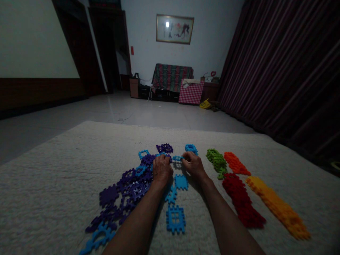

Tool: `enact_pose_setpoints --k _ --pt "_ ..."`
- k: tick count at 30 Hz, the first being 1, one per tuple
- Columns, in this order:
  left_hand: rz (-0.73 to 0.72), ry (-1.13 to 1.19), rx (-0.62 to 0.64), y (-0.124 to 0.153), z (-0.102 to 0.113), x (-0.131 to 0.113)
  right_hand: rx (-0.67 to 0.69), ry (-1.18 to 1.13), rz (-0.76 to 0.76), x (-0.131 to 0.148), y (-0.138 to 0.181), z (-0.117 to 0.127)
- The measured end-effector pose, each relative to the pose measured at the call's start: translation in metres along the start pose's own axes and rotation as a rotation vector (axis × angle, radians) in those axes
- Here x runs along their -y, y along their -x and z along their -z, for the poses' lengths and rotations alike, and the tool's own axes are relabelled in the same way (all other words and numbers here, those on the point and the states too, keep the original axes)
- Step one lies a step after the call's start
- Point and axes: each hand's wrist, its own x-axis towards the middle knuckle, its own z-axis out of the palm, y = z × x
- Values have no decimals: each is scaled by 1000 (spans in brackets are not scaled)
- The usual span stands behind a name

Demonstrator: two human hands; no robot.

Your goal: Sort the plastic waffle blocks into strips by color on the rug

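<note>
My right hand (pixel 193 163) pinches a light blue interlocking plastic tile (pixel 177 158) with a window-like cutout, held just above the mat. My left hand (pixel 162 169) rests at the right side of a loose heap of purple tiles (pixel 136 189), its fingers curled down over the pieces; what they grip, if anything, is hidden. A few blue tiles lie mixed into the heap. Between my forearms lie a solid blue tile (pixel 181 182) and a blue window tile (pixel 175 219). Beyond my right hand is another blue tile (pixel 190 148).
To the right lie sorted rows of green tiles (pixel 216 159), orange tiles (pixel 236 163), red tiles (pixel 241 200) and yellow tiles (pixel 277 205). Everything sits on a pale textured mat (pixel 79 159). A dark curtain (pixel 265 63) hangs at the right; cloth-covered furniture (pixel 172 76) stands by the far wall.
</note>
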Motion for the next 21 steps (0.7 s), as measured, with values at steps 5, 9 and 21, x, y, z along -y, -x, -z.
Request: enact_pose_setpoints --k 5,9,21 --pt "13 -8 25 0 3 -2 95 126 101 -5 3 1" --pt "29 -29 44 0 3 -3 191 162 107 -13 4 0" --pt "34 -41 61 0 6 -4 350 131 -29 1 7 16"
